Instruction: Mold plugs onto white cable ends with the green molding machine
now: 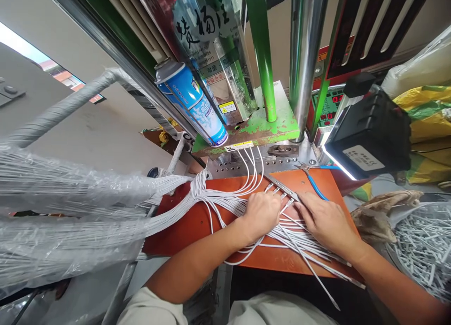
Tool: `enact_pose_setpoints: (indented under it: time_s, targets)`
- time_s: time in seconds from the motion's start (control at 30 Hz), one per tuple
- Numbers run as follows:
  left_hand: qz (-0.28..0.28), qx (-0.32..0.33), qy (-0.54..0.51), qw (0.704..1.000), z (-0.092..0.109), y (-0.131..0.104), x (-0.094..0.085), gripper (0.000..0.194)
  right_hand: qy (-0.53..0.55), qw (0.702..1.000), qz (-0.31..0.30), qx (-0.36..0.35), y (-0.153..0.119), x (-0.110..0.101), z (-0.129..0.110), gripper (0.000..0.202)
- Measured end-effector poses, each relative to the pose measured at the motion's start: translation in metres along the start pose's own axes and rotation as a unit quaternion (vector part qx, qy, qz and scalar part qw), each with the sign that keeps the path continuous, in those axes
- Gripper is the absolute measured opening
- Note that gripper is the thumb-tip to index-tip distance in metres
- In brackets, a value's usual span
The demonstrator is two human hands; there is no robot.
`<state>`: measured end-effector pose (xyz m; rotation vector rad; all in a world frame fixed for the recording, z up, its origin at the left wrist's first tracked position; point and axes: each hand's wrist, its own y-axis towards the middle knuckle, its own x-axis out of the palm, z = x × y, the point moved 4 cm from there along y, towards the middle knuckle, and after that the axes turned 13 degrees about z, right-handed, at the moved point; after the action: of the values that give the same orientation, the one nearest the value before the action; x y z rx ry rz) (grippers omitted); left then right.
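Note:
A narrow metal strip [282, 187] lies slanted on the orange worktop, with several cable ends [276, 191] set along its near edge. My left hand [262, 211] is closed over white cables just below the strip; its fingertips are partly hidden. My right hand [326, 224] pinches the right end of the strip between thumb and fingers. Under and between both hands spreads a loose fan of white cables [292, 238]. They come from a thick tied bundle [198, 188] on the left. Other white cables [252, 167] run in under the machine's green plate.
The green machine plate [260, 132] stands behind the orange worktop [275, 259]. A blue spray can [193, 104] leans there. Blue-handled cutters [317, 184] lie at the right, near a black lamp [369, 132]. A bag of small white pieces [423, 245] sits far right. Plastic-wrapped cables [77, 174] fill the left.

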<state>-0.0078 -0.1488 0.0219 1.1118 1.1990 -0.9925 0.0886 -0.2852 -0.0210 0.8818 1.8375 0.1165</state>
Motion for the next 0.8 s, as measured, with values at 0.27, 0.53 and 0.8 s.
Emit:
enact_pose_setpoints:
  time_s: [0.27,0.53,0.8]
  targets:
    - [0.007,0.041,0.000,0.999,-0.005,0.005,-0.002,0.025,-0.018,1.000,-0.010,-0.012,0.003,-0.002,-0.002,0.025]
    - [0.048,0.027,-0.024,0.998,0.013,-0.011,-0.002,0.029,0.005,1.000,-0.029,0.010,0.003,-0.002,-0.005,0.027]
    - [0.098,-0.040,-0.169,0.980,-0.020,-0.003,-0.007,0.032,-0.004,1.000,-0.023,0.013,0.006,-0.007,-0.010,0.027]
